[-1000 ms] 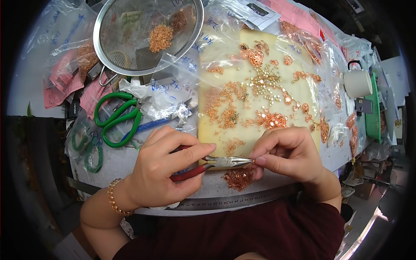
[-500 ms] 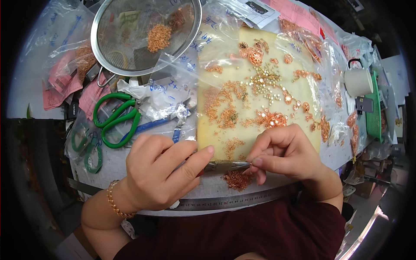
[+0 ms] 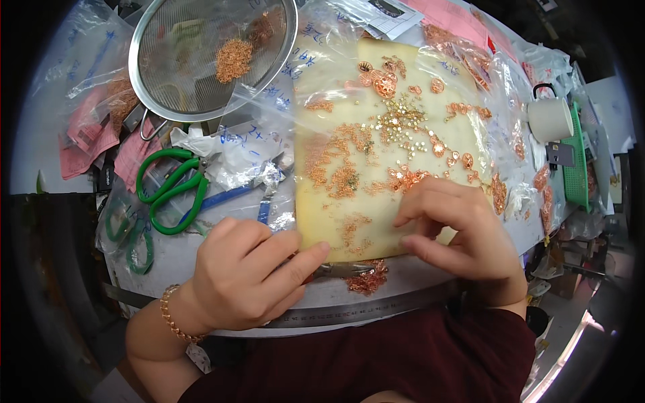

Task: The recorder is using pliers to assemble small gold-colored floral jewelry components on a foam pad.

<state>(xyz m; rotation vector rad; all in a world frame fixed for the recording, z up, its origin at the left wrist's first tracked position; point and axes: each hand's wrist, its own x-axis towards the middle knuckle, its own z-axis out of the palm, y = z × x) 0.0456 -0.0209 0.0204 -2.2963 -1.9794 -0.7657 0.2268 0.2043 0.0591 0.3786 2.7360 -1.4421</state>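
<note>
My left hand (image 3: 248, 272) is closed around pliers, its index finger stretched along them; most of the tool is hidden in the palm. The metal pliers' jaws (image 3: 336, 270) point right, at the near edge of a cream-yellow mat (image 3: 316, 245). Beside the jaw tips lies a pile of copper-coloured chain or rings (image 3: 368, 281). My right hand (image 3: 460, 232) hovers over the mat's near right part, thumb and index finger apart, nothing visible between them. Small copper rings (image 3: 353, 232) and gold-coloured beads (image 3: 402, 117) are scattered on the mat, with filigree pieces (image 3: 384, 83) farther back.
A mesh strainer (image 3: 181, 87) with copper bits stands at the far left. Green-handled scissors (image 3: 171, 191) and blue-handled pliers (image 3: 222, 196) lie left of the mat. A ruler (image 3: 342, 314) runs along the near edge. A white mug (image 3: 549, 119) and green basket (image 3: 576, 161) are right.
My right hand has drawn back from the pliers' tips, moving right, and its thumb and index finger have parted. The pliers in my left hand have dipped slightly nearer to me.
</note>
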